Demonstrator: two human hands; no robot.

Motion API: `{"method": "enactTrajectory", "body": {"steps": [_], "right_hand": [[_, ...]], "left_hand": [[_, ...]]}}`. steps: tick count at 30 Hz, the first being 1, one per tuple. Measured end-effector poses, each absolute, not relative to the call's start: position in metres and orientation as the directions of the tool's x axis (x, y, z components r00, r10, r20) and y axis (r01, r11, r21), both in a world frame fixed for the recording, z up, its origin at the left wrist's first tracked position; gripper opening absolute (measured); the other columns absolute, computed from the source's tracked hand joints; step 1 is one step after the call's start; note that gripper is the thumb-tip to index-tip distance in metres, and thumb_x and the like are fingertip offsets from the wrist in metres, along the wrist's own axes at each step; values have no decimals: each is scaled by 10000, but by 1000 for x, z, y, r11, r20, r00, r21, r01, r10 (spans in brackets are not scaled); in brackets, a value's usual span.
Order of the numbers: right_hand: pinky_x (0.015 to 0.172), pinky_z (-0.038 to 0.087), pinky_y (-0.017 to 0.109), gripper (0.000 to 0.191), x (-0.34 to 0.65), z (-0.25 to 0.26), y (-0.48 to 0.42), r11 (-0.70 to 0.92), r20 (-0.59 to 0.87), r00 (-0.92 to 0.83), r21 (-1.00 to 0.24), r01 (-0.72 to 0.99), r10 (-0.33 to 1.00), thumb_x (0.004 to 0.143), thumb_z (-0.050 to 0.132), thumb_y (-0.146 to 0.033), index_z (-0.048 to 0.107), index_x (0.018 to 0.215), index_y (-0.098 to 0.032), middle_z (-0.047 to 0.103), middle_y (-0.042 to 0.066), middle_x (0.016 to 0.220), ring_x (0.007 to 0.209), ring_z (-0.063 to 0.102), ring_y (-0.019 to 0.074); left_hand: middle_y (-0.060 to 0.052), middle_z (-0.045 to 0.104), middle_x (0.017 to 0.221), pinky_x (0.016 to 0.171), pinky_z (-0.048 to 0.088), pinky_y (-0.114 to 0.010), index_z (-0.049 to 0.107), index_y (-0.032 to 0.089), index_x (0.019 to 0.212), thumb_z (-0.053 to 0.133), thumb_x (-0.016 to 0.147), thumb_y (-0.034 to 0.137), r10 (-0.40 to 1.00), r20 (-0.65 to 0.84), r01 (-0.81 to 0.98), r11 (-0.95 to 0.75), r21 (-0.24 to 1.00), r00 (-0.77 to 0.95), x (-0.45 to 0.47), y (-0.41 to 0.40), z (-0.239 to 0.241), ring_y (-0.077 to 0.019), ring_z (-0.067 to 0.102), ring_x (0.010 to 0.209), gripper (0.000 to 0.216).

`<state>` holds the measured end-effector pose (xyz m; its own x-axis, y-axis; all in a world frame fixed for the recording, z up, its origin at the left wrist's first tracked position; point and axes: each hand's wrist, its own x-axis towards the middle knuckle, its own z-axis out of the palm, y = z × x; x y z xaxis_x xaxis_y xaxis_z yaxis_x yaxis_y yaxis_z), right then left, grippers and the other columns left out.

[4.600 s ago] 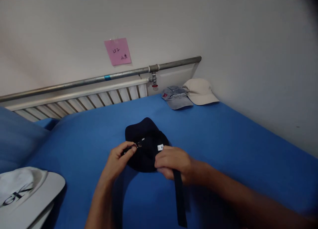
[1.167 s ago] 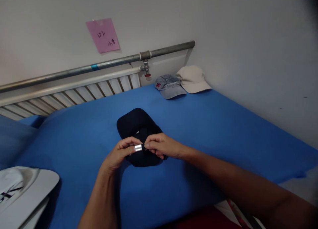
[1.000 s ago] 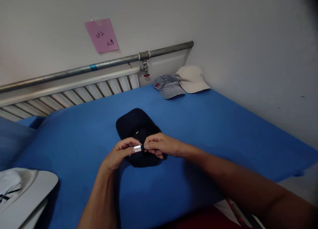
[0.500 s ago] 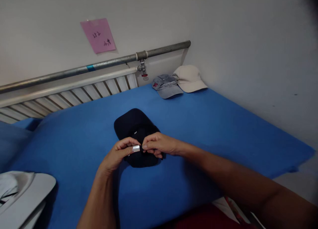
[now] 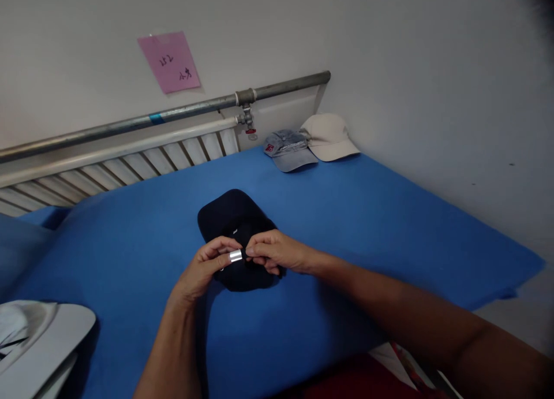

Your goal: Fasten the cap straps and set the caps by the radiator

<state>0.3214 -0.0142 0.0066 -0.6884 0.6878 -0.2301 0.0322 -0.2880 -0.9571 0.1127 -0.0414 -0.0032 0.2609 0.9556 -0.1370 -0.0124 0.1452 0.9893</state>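
Observation:
A black cap [image 5: 231, 212] lies on the blue sheet in the middle, its brim pointing away and to the left. Over its near part, my left hand [image 5: 201, 272] pinches a shiny metal buckle [image 5: 235, 255] between thumb and fingers. My right hand [image 5: 279, 250] is closed in a pinch just right of the buckle, gripping the dark end of the cap's strap [image 5: 244, 253]. The fingertips of both hands almost meet, and they cover much of the strap. Part of the cap's crown is hidden beneath the hands.
A grey-blue cap [image 5: 291, 150] and a beige cap [image 5: 330, 136] sit together at the back corner of the blue sheet [image 5: 142, 237]. White caps [image 5: 64, 327] stand at the lower left. Behind the bed run a radiator [image 5: 186, 156] and a metal pipe [image 5: 190, 109].
Both hands keep their grip over the black cap. The buckle is raised very slightly and catches more light. The other caps stay where they were.

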Motion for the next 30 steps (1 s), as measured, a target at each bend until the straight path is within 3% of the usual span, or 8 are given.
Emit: {"method": "enactTrajectory", "body": {"steps": [12, 23, 30], "right_hand": [[356, 308, 156, 100, 320, 4, -15, -351, -227, -714, -936, -27, 663, 825, 564, -226, 588, 761, -152, 482, -67, 585, 378, 375, 18], [369, 316, 160, 88, 320, 1, -15, -312, -197, -703, -949, -37, 683, 826, 577, -236, 593, 788, -158, 495, -61, 612, 392, 397, 19], [367, 326, 161, 37, 320, 3, -16, -390, -210, -690, -914, -113, 693, 784, 590, -181, 588, 812, -157, 482, -76, 578, 377, 354, 14]], "left_hand": [[14, 720, 807, 698, 425, -175, 719, 237, 870, 746, 743, 291, 934, -157, -14, 170, 985, 321, 114, -42, -3, -91, 612, 755, 140], [19, 685, 752, 609, 387, -161, 726, 226, 827, 765, 702, 285, 957, -137, -16, 145, 989, 255, 113, -41, -6, -75, 552, 667, 143], [19, 674, 733, 614, 400, -160, 741, 222, 806, 783, 663, 278, 967, -140, -47, 153, 987, 212, 111, -41, -5, -76, 548, 659, 159]]}}
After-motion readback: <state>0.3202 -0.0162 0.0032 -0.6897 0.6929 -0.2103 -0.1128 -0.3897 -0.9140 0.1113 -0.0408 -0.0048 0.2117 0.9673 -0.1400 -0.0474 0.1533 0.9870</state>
